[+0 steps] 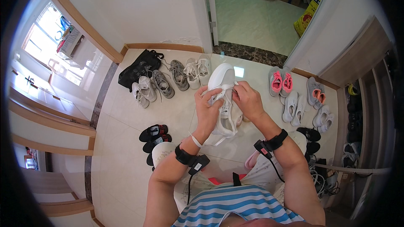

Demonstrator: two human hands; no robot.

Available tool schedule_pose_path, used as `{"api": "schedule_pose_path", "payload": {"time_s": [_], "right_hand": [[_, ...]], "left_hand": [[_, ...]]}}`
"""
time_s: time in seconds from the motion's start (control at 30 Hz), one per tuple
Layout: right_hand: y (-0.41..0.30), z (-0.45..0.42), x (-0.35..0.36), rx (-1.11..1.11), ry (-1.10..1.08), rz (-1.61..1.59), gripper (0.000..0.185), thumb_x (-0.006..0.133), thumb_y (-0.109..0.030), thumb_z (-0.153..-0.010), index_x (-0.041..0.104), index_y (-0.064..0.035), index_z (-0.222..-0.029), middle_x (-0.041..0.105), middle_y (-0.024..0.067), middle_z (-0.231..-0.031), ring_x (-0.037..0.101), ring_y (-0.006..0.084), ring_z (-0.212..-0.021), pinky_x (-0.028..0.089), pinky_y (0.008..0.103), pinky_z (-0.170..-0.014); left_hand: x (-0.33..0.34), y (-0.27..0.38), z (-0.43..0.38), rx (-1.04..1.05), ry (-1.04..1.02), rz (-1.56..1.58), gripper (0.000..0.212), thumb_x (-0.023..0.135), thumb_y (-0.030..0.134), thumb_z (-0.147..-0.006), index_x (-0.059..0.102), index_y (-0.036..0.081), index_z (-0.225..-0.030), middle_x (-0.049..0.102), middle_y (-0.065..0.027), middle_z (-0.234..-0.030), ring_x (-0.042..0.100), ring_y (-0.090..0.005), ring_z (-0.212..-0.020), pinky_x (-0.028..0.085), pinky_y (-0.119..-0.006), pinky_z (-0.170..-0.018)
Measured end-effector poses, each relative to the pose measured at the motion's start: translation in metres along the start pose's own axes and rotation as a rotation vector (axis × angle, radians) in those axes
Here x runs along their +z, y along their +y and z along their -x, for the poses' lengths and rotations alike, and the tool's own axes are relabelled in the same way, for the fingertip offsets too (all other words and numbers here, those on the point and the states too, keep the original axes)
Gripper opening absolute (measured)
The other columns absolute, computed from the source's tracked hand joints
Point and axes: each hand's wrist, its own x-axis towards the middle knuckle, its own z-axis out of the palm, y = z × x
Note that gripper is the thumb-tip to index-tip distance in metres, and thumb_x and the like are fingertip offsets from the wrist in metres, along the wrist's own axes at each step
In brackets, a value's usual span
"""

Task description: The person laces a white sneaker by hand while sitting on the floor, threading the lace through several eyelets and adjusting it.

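Note:
A white lace-up sneaker (221, 74) is held up before me, its toe pointing away and its opening towards me. My left hand (208, 110) grips the shoe's left side, fingers on the white laces near the tongue. On the other side my right hand (249, 101) pinches a part of the lace between thumb and fingertips. A loose lace end (219, 142) hangs below the heel. Part of another shoe shows behind the sneaker, mostly hidden. Black straps with small devices are on both my forearms.
Pairs of shoes and a black bag (142, 67) line the wall at the left. Grey-and-pink shoes (275, 82) and white shoes (289, 107) stand at the right, near an open shoe cabinet (366, 101). Black shoes (153, 133) lie left of my knee. A bathroom doorway is ahead.

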Motion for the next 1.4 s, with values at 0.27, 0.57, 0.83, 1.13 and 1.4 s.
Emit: {"api": "schedule_pose_path", "payload": {"time_s": [0.27, 0.57, 0.83, 1.13, 1.4], "right_hand": [[0.000, 0.002, 0.005, -0.053, 0.009, 0.054, 0.013, 0.067, -0.006, -0.075, 0.060, -0.0035, -0.086, 0.061, 0.0095, -0.095, 0.067, 0.0258, -0.073, 0.056, 0.0346, -0.059], [0.004, -0.005, 0.002, 0.015, 0.101, -0.145, 0.015, 0.068, -0.003, -0.076, 0.059, -0.0031, -0.088, 0.062, 0.0115, -0.096, 0.065, 0.0286, -0.070, 0.054, 0.0371, -0.059], [-0.026, -0.020, -0.015, 0.117, 0.236, -0.512, 0.016, 0.068, 0.004, -0.078, 0.061, 0.0005, -0.092, 0.062, 0.0145, -0.096, 0.064, 0.0296, -0.070, 0.053, 0.0341, -0.062], [-0.036, -0.023, -0.041, 0.072, 0.224, -0.440, 0.013, 0.068, 0.001, -0.079, 0.064, 0.0000, -0.092, 0.049, 0.0163, -0.124, 0.062, 0.0260, -0.090, 0.053, 0.0352, -0.071], [-0.052, -0.003, -0.064, 0.026, -0.084, -0.958, 0.010, 0.060, -0.004, -0.090, 0.056, -0.0030, -0.099, 0.063, 0.0127, -0.105, 0.065, 0.0231, -0.097, 0.051, 0.0333, -0.083]], "left_hand": [[0.003, -0.002, 0.001, 0.036, 0.024, -0.043, 0.032, 0.068, 0.000, -0.076, 0.070, 0.008, -0.107, 0.044, -0.0083, -0.123, 0.047, -0.0217, -0.118, 0.042, -0.031, -0.098], [0.005, -0.005, 0.002, -0.078, -0.102, 0.283, 0.044, 0.071, 0.011, -0.083, 0.059, 0.003, -0.125, 0.056, -0.0126, -0.121, 0.054, -0.0221, -0.112, 0.043, -0.033, -0.096], [0.005, -0.014, -0.001, -0.279, -0.229, 0.830, 0.053, 0.062, 0.019, -0.095, 0.038, 0.003, -0.140, 0.053, -0.0099, -0.129, 0.057, -0.0185, -0.111, 0.047, -0.032, -0.096], [0.001, -0.012, -0.009, -0.361, -0.351, 0.947, 0.059, 0.035, 0.045, -0.104, 0.034, 0.002, -0.143, 0.048, -0.0137, -0.139, 0.049, -0.0272, -0.127, 0.041, -0.043, -0.107], [-0.027, -0.025, -0.041, -0.338, -0.318, 1.008, 0.069, 0.032, 0.057, -0.100, 0.037, 0.003, -0.143, 0.051, -0.0189, -0.136, 0.051, -0.0340, -0.124, 0.042, -0.048, -0.106]]}}
